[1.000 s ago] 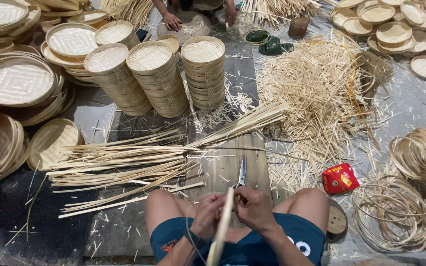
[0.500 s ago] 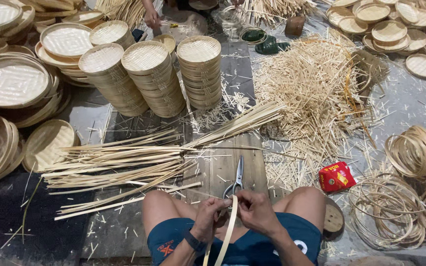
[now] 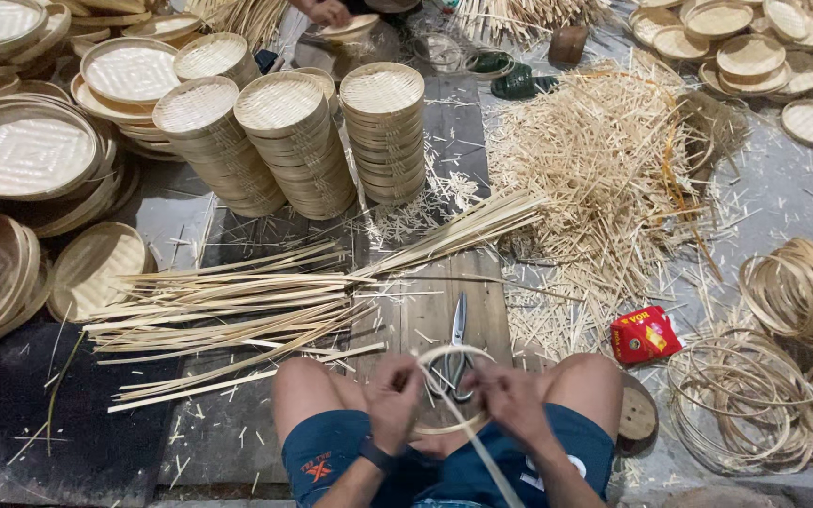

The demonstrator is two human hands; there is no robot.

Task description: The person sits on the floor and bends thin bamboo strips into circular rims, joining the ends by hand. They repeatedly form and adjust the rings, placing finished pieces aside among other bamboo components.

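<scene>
Left hand (image 3: pixel 393 388) and right hand (image 3: pixel 514 399) both grip a pale thin bamboo strip (image 3: pixel 454 388) (bent into a hoop); steel scissors (image 3: pixel 456 341) lie at twelve o'clock.

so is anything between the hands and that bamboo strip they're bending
Nothing visible: the left hand and right hand both already hold the bamboo strip, curled into a loop above the scissors.

Stacked woven trays (image 3: pixel 383 132), red pkt (image 3: pixel 644 335), scissors (image 3: pixel 456 343).

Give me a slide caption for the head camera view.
Seated on the floor, left hand and right hand bend a bamboo strip into a hoop above scissors.
</scene>
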